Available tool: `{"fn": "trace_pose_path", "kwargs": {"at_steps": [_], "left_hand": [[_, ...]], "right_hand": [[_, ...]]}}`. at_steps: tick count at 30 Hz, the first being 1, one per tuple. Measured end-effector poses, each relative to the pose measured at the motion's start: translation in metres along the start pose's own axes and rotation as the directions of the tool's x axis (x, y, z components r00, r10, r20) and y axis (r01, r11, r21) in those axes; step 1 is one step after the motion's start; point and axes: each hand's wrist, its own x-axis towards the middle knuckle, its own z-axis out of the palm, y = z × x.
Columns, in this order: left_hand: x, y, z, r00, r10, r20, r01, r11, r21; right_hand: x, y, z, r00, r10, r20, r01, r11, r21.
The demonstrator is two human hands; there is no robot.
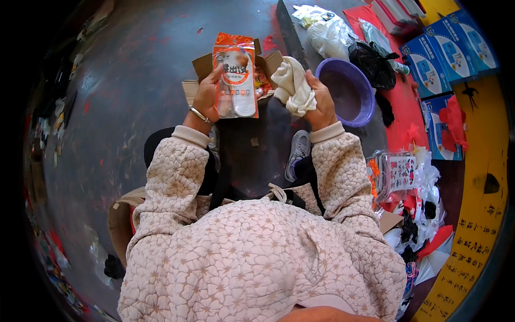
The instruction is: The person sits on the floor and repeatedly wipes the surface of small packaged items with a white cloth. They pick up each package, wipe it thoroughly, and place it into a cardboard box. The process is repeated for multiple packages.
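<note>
My left hand (205, 99), with a bracelet at the wrist, grips the left edge of a flat orange and white plastic packet (236, 80). Through the packet's clear front shows a long white item, its kind not plain. A cream cloth (294, 86) is bunched in my right hand (322, 102), held up to the right of the packet and apart from it. Behind the packet stands an open cardboard box (203, 66), flaps spread, partly hidden. Orange packets (262, 80) show inside it.
Right of my right hand stands a purple basin (370, 99). Beyond it lie white plastic bags (328, 37), a black bag (375, 67) and blue boxes (429, 70) on red sheeting. Plastic packaging (397, 172) is heaped near my right elbow. One shoe (299, 150) shows below the cloth.
</note>
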Motion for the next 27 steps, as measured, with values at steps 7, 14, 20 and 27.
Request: {"fn": "trace_pose_path", "kwargs": {"at_steps": [7, 14, 20, 27], "left_hand": [[-0.006, -0.006, 0.016, 0.988, -0.061, 0.143, 0.068, 0.997, -0.047], [-0.013, -0.018, 0.009, 0.966, -0.246, 0.078, 0.218, 0.939, 0.266], [-0.018, -0.011, 0.024, 0.956, -0.273, 0.107, 0.246, 0.945, 0.213], [-0.02, -0.017, 0.02, 0.934, -0.354, 0.057, 0.327, 0.906, 0.27]], "right_hand": [[0.005, -0.011, 0.007, 0.927, -0.375, -0.01, 0.353, 0.88, -0.317], [0.026, 0.017, 0.013, 0.527, -0.358, 0.771, 0.403, -0.693, -0.598], [0.032, -0.054, -0.022, 0.706, -0.691, -0.156, 0.278, 0.474, -0.836], [0.001, -0.01, 0.036, 0.656, -0.747, 0.107, 0.462, 0.285, -0.84]]}}
